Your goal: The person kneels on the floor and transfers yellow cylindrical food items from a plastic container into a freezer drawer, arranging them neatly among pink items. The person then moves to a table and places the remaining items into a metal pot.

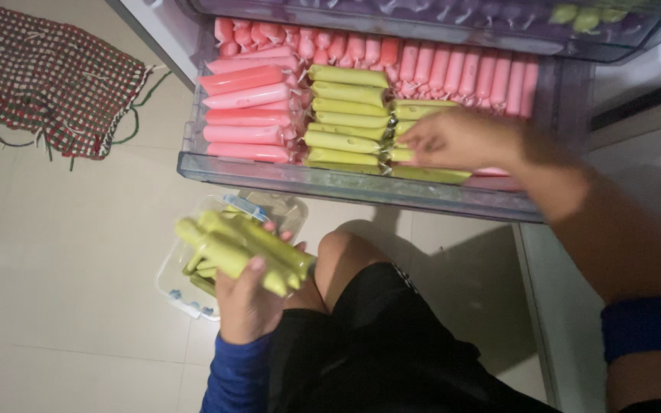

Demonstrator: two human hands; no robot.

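My left hand (248,298) grips a bunch of yellow-green ice pop tubes (239,246) above a clear plastic container (176,284) on the floor. My right hand (453,138) reaches into the open freezer drawer (346,183) and rests on yellow-green tubes (346,115) stacked in its middle; its fingers touch a tube near the stack's right side. Pink tubes (246,107) fill the drawer's left side and back row. My bent knee (342,252) sits between the container and the drawer.
A red, green and white woven mat (47,76) lies on the tiled floor at the upper left. Another freezer drawer (499,23) above holds more frozen items. A white freezer door edge (568,306) stands at the right.
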